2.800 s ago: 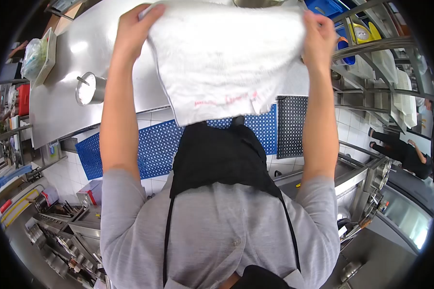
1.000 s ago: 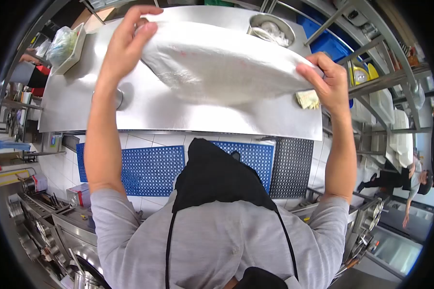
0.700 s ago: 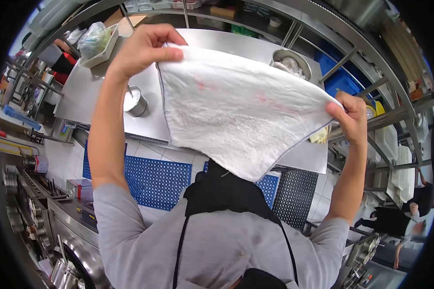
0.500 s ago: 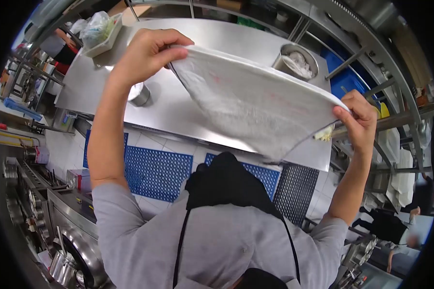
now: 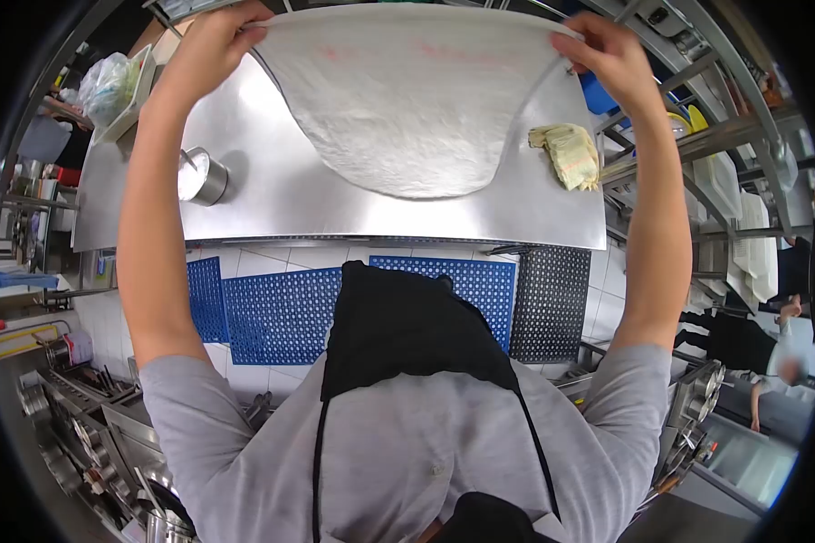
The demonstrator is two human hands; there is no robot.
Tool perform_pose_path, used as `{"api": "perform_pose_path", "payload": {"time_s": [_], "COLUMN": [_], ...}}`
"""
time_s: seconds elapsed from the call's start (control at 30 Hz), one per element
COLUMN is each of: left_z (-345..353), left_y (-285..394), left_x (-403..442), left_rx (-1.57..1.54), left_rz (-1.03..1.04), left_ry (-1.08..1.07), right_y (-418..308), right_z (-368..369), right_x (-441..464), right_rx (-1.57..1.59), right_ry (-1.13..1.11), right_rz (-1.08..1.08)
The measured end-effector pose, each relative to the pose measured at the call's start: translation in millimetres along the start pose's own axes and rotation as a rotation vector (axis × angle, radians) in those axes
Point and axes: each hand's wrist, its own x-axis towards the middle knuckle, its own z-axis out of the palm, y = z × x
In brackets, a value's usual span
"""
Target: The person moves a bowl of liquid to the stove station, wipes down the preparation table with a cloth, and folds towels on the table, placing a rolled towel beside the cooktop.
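A broad white cloth [image 5: 398,109] with faint reddish marks hangs spread out above the steel table [image 5: 272,204]. My left hand [image 5: 213,54] pinches its upper left corner, the fingers closed. At the upper right corner, my right hand [image 5: 607,59] grips the same cloth between thumb and fingers. The top edge is stretched between both hands, while the lower edge droops in a curve towards me. On the table to the left stands a small metal container [image 5: 206,178] with something white inside. A crumpled yellowish cloth [image 5: 569,156] lies near the table's right end.
A white tray with a plastic bag [image 5: 109,89] sits at the table's left end. Steel shelving rails [image 5: 697,149] run along the right. Blue perforated mats [image 5: 281,312] and a black mat [image 5: 552,303] cover the floor before me. Another person [image 5: 743,348] is at far right.
Both hands have moved farther forward and apart from my body, carrying the white cloth with them. It now hangs more evenly, and the yellowish cloth is uncovered. The metal pot is now out of sight.
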Motion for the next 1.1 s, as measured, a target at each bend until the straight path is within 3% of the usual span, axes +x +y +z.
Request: {"api": "perform_pose_path", "payload": {"time_s": [0.1, 0.23, 0.27, 0.33, 0.4, 0.43, 0.47, 0.5, 0.53, 0.57, 0.6, 0.7, 0.83, 0.87, 0.93, 1.0, 1.1], "left_z": [-12.0, -23.2, -19.7, -21.7, 0.9, 24.6, 55.3, 87.2, 121.3, 146.7, 163.5, 178.4, 178.2, 193.5, 246.0, 290.9, 338.8], "left_y": [5.8, -4.9, -22.5, -3.6, 8.8, 24.5, 24.5, 37.5, 36.2, 43.2, 50.7, 72.2, 77.5, 69.1, 37.0, 10.0, -28.9], "left_x": [16.1, 4.3, -5.8, -24.9, -60.0, -85.4, -110.9, -142.1, -172.6, -201.4, -226.3, -262.6, -226.8, -201.7, -153.6, -107.2, -86.7], "left_rx": [0.031, 0.01, -0.054, -0.068, -0.072, -0.194, -0.102, -0.104, -0.129, -0.138, -0.132, -0.095, -0.339, -0.372, -0.236, 0.1, 0.296], "left_rz": [-0.045, 0.013, 0.054, 0.029, 0.188, 0.078, 0.206, 0.099, 0.203, 0.154, 0.107, 0.012, -0.155, -0.194, -0.112, -0.137, -0.27], "left_ry": [0.054, 0.135, 0.142, 0.055, 0.054, 0.023, -0.026, -0.136, -0.186, -0.227, -0.247, -0.376, -0.233, -0.169, 0.003, -0.028, -0.197], "right_y": [-54.3, -36.1, -36.7, -11.9, 6.0, 12.1, 25.1, 40.8, 59.0, 67.6, 70.8, 57.3, 38.8, 49.1, 76.5, 123.0, 188.7], "right_z": [5.3, 11.6, 5.8, 8.7, 34.6, 53.2, 72.1, 104.2, 135.4, 157.8, 176.5, 199.4, 204.8, 217.4, 245.7, 281.6, 301.7], "right_x": [4.5, 10.9, 5.0, -20.8, -58.7, -87.3, -115.4, -149.8, -180.9, -210.2, -233.6, -273.1, -226.7, -200.3, -135.0, -76.3, -44.2], "right_rx": [-0.068, 0.137, 0.02, 0.041, 0.025, -0.001, -0.129, -0.062, -0.007, -0.085, -0.239, -0.241, -0.211, -0.22, -0.221, -0.441, -0.656], "right_ry": [0.025, 0.254, 0.143, 0.132, 0.141, 0.162, 0.099, 0.078, 0.051, 0.009, -0.007, -0.097, -0.007, 0.059, 0.072, 0.043, -0.012], "right_rz": [0.22, -0.014, 0.094, -0.078, -0.174, -0.183, -0.262, -0.136, -0.018, 0.077, 0.06, 0.139, 0.151, 0.051, -0.009, 0.024, 0.153]}}
